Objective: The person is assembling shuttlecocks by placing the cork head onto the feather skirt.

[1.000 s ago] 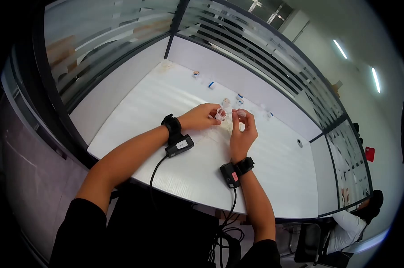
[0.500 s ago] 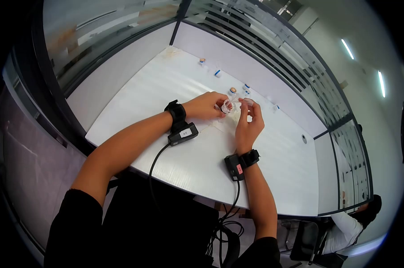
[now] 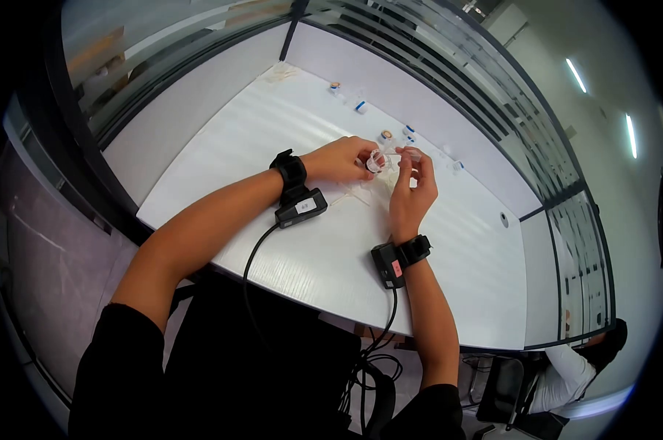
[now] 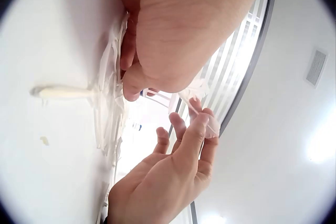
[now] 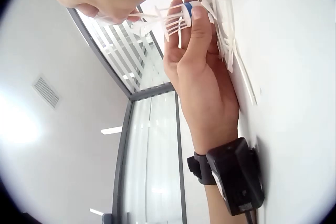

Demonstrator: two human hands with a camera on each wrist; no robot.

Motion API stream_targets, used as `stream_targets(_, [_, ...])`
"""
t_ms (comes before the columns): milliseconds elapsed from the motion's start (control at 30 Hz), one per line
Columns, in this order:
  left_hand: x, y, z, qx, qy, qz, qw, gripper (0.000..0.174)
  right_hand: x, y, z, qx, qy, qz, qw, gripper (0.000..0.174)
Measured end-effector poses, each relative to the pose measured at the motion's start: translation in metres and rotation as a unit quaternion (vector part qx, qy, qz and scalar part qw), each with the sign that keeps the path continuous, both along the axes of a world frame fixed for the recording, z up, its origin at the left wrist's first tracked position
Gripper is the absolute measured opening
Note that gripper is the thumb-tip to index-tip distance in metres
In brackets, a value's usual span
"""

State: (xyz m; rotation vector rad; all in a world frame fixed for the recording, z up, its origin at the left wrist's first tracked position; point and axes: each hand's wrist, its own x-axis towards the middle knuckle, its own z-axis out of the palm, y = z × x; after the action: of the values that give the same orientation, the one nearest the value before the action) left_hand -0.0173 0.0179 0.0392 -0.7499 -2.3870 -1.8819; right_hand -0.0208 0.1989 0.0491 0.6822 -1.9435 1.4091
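Note:
My left hand [image 3: 339, 160] holds a shuttlecock by its blue-banded base [image 5: 187, 12], thumb on one side and fingers behind. Bare white quills [image 5: 175, 23] stick out from that base toward my right hand [image 3: 415, 191]. Between thumb and fingers, the right hand pinches a white feather [image 4: 212, 125] whose thin shaft runs toward the shuttlecock. Both hands are close together over the middle of the table. Loose feather shafts and scraps [image 4: 107, 95] lie on the tabletop beneath the left hand.
Several small shuttlecock bases with blue bands, among them one blue-edged base [image 3: 361, 107], stand toward the back of the white table [image 3: 273, 257]. Low partition walls [image 3: 419, 95] enclose its far sides. A cable [image 3: 247, 279] hangs from each wrist camera. A seated person [image 3: 566, 378] is at the lower right.
The head view has tilted, so table and hands sit higher and slightly right. The shuttlecock stays in the left hand and the feather in the right, both hands still close together.

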Motion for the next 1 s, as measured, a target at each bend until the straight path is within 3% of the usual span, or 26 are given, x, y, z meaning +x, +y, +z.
stream_targets(1000, [-0.0044,-0.0026,-0.0019,-0.073,0.049,0.004,0.996,0.029,-0.0054,0.0032,-0.0056,0.051,0.018,-0.024,0.998,0.014])
